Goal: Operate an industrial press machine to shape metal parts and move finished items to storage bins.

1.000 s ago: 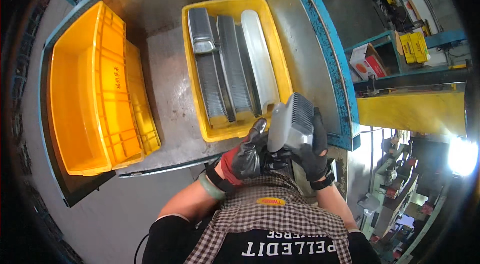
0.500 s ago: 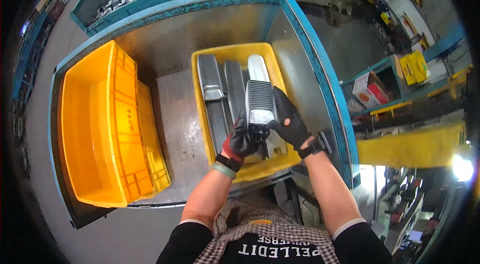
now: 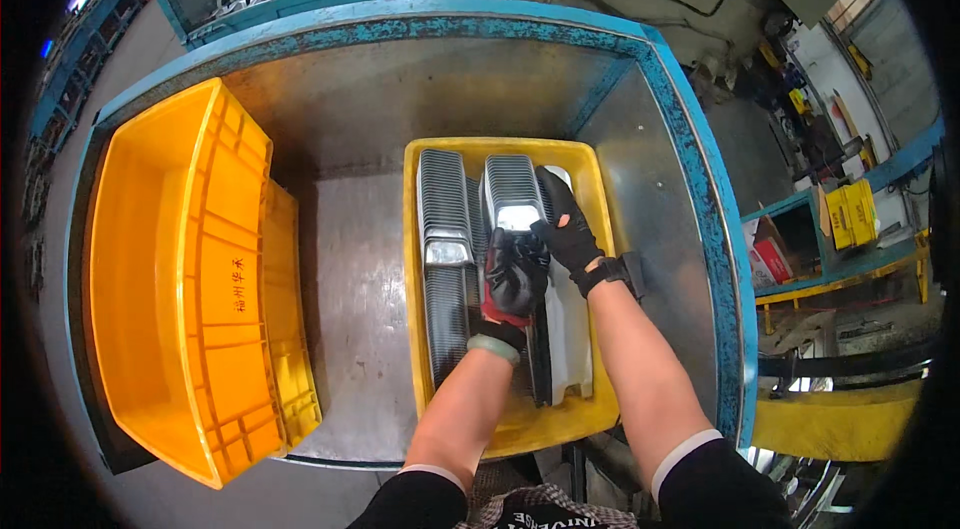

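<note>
A stack of nested silver metal pans (image 3: pixel 514 191), rounded at the corners, is between my two gloved hands in the yellow bin. My left hand (image 3: pixel 516 274), in a black and red glove, is closed at the near end of the stack. Along its right side, my right hand (image 3: pixel 572 227) in a black glove with a bare fingertip grips it. Left of it lies another stack of ribbed metal pans (image 3: pixel 443 201), with a further stack of pans (image 3: pixel 450 314) nearer me. A pale, smooth piece (image 3: pixel 572 334) lies at the bin's right side, partly hidden by my right hand.
The yellow bin (image 3: pixel 555 429) sits inside a blue-framed metal cart (image 3: pixel 345 34). Large orange-yellow crates (image 3: pixel 150 269) stand on their sides at the cart's left. Behind is another blue cart (image 3: pixel 335 9) full of metal pieces. A yellow box (image 3: pixel 850 214) rests on shelving at the right.
Both hands have carried the stack of pans away from me and down among the other stacks in the bin. The view has shifted, so the cart appears lower.
</note>
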Demonstrator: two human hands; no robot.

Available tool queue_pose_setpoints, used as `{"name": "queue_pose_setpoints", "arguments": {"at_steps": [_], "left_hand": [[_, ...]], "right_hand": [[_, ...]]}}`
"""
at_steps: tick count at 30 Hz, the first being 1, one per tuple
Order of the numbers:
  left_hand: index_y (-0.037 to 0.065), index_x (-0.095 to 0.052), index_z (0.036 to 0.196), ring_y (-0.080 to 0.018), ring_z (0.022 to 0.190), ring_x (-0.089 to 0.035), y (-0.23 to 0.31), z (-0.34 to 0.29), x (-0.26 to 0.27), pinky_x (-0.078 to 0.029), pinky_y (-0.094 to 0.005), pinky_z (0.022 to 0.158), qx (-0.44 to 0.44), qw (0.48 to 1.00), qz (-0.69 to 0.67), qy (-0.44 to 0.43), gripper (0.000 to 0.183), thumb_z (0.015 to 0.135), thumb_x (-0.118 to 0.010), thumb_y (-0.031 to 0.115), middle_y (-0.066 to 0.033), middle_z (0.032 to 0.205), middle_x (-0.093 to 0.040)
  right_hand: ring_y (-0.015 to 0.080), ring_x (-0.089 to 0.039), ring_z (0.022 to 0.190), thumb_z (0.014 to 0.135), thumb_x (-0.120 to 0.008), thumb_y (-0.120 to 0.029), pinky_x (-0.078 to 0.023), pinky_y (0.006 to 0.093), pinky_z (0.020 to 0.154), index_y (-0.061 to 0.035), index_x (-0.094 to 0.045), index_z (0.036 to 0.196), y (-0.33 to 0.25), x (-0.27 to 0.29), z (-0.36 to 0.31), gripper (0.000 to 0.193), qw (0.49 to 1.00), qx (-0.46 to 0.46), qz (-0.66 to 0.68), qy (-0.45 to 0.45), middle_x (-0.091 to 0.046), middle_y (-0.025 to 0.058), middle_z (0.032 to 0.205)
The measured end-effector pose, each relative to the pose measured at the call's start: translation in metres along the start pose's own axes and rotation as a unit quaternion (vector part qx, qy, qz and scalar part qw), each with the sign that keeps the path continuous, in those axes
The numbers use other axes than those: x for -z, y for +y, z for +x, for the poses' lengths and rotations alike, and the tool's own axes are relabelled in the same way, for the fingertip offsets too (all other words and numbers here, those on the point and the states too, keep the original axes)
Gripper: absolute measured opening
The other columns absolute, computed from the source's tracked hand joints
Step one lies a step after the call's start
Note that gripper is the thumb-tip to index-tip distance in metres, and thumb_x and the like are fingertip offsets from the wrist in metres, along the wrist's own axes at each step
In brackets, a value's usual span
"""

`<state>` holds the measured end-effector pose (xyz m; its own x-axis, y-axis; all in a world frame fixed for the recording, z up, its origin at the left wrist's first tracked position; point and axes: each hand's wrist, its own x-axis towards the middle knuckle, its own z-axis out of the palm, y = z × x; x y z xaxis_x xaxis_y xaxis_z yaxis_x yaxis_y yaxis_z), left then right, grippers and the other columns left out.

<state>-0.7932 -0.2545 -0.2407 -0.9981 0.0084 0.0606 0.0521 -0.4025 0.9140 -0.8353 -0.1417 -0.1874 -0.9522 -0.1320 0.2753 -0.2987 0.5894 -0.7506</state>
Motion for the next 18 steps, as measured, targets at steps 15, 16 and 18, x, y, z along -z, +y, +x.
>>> {"name": "queue_pose_setpoints", "arguments": {"at_steps": [15,16,18], "left_hand": [[0.004,-0.057,0.105,-0.0249,0.095,-0.058,-0.018,0.043,-0.029,-0.045,-0.0341,0.089,0.335,0.804,-0.489,0.048,0.041,0.094,-0.042,0.04,-0.0123,0.099,-0.062],[0.004,-0.057,0.105,-0.0249,0.095,-0.058,-0.025,0.045,-0.028,-0.045,-0.0341,0.089,0.337,0.805,-0.487,0.045,0.041,0.094,-0.042,0.04,-0.0123,0.099,-0.062],[0.007,-0.059,0.102,-0.0213,0.084,-0.057,-0.051,0.054,0.016,-0.046,-0.032,0.079,0.245,0.883,-0.393,0.081,0.041,0.093,-0.043,0.044,-0.0072,0.091,-0.061]], "right_hand": [[0.0367,-0.04,0.123,0.076,-0.058,-0.009,-0.031,0.0389,0.104,-0.0011,-0.034,0.135,0.03,-0.01,0.001,0.063,0.99,-0.04,-0.113,0.078,-0.041,0.0225,0.133],[0.0367,-0.04,0.123,0.076,-0.058,-0.009,-0.031,0.0389,0.104,-0.0011,-0.034,0.135,0.013,-0.01,-0.007,0.063,0.989,-0.042,-0.113,0.081,-0.041,0.0225,0.133],[0.0334,-0.039,0.125,0.08,-0.059,-0.012,-0.031,0.0374,0.105,-0.0011,-0.033,0.135,-0.066,-0.029,-0.022,0.062,0.982,-0.119,0.049,0.135,-0.04,0.0211,0.134]]}}
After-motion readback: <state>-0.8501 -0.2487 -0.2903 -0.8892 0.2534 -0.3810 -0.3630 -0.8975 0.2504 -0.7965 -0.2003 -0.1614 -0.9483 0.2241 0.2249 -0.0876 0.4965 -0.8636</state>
